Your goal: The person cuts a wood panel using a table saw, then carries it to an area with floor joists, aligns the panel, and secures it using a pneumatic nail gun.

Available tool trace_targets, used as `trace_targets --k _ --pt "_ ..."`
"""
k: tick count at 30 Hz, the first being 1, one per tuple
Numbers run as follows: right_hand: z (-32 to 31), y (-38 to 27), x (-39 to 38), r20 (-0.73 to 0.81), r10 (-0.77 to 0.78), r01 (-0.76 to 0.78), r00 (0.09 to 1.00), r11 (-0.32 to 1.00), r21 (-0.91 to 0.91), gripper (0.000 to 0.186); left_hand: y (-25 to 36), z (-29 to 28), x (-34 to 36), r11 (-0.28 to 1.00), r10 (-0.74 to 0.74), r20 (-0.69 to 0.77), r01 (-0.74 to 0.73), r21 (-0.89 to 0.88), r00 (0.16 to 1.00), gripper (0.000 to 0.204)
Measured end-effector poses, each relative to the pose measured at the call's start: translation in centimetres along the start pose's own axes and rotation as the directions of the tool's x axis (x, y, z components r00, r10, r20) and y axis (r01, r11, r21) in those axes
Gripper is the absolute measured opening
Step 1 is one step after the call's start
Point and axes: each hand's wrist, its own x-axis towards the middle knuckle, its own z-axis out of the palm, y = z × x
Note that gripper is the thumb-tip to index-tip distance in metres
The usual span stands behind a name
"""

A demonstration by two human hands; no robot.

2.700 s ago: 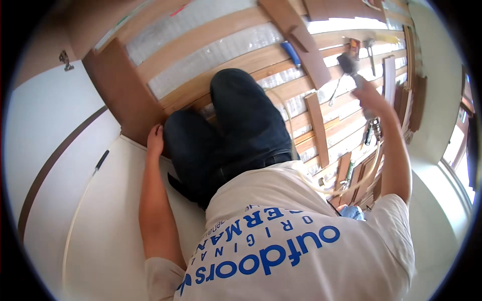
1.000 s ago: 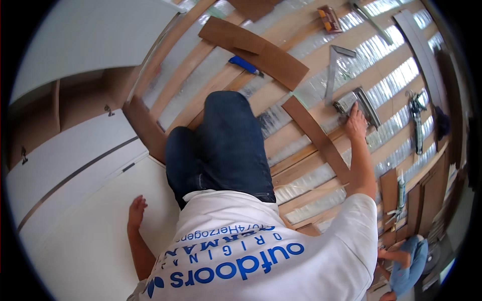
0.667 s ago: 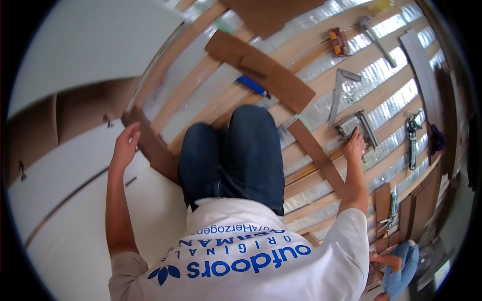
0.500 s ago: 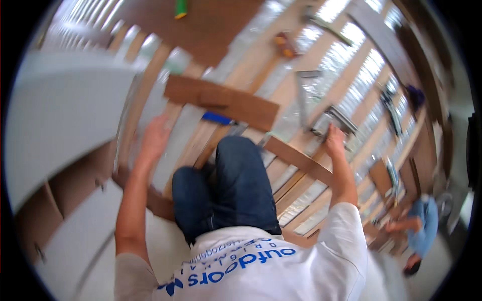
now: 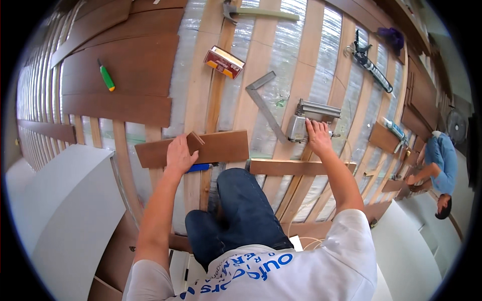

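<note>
My left hand (image 5: pixel 179 156) is over a brown floorboard (image 5: pixel 226 144) lying across pale wooden battens. Its fingers and thumb close around a small brown wood offcut (image 5: pixel 195 142). A tool with a blue handle (image 5: pixel 199 167) shows partly from under the board, beside my thumb. Farther right, my right hand (image 5: pixel 318 137) has its fingers over a silver-grey nail gun (image 5: pixel 298 128), which rests on the battens; its grip is partly covered by the hand. A metal try square (image 5: pixel 266 109) lies just left of the nail gun. Between my hands and nearer my knee is a narrow brown board (image 5: pixel 296 167).
Laid brown boards (image 5: pixel 120 65) carry a green utility knife (image 5: pixel 106 78). A red-and-white box (image 5: pixel 224 62), a claw hammer (image 5: pixel 261 13) and a caulking gun (image 5: pixel 371 65) lie on the battens. Another person (image 5: pixel 438 163) crouches at the far right, near a fan (image 5: pixel 456 123).
My left hand has come from over the battens left of the board onto the board, now with the small offcut in it. My right hand stays at the nail gun. The view has shifted and sharpened.
</note>
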Motion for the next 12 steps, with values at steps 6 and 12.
trace_targets --k 6,12 --pt "-0.8 0.0 1.2 0.045 0.008 -0.008 0.999 1.000 -0.006 0.067 4.2 1.9 6.9 0.832 -0.162 0.013 0.144 -0.536 0.987 0.079" --pt "-1.6 1.2 2.7 0.241 -0.002 -0.016 0.971 0.997 0.071 0.074 3.5 6.8 6.9 0.884 -0.063 -0.065 0.026 -0.467 0.996 0.079"
